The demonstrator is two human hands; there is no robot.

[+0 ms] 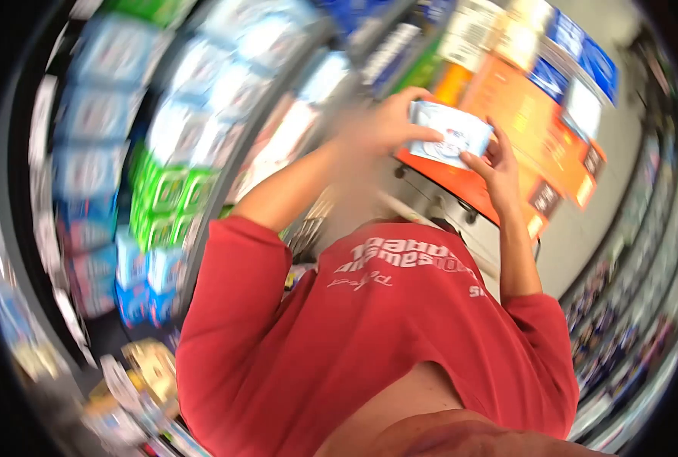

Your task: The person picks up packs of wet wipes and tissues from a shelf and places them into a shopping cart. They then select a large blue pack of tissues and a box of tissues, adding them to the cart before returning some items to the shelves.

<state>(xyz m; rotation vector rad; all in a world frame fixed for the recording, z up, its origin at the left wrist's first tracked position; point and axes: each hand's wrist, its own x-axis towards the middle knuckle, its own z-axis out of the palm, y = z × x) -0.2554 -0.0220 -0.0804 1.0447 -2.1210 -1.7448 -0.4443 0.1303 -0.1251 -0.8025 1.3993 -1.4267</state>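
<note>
A light blue and white soft packet is held up in front of my chest, between both hands. My left hand grips its left end, with the thumb lying across the front. On the other end, my right hand pinches the lower right corner between thumb and fingers. The print on the packet is too blurred to read. Behind and below it, orange cartons sit on an orange cart.
Shelves on the left hold rows of pale blue packs and green packs. Blue packages and a white box lie among the cartons. Grey floor shows at right, beside another blurred shelf.
</note>
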